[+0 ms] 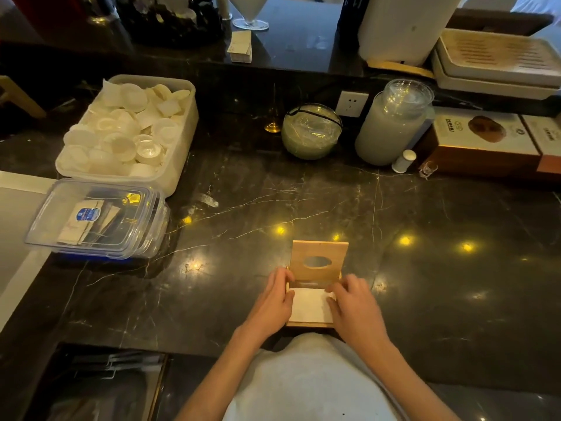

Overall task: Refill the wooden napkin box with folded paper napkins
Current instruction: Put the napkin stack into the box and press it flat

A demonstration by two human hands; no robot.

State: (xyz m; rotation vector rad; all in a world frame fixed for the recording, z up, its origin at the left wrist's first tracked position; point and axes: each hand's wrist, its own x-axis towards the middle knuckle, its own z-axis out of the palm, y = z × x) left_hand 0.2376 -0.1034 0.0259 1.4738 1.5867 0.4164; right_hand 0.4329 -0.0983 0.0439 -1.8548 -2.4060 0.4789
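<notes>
The wooden napkin box sits on the dark marble counter near its front edge. Its lid, with an oval slot, stands tilted up at the back. A stack of white folded napkins lies inside the box. My left hand rests against the left side of the box and the napkins. My right hand touches the right side, its fingertips on the upper right corner of the napkin stack. Both hands press at the stack rather than lifting it.
A clear lidded plastic container holding paper packets sits at the left, with a white tub of small cups behind it. A glass bowl, a tall jar and brown boxes line the back.
</notes>
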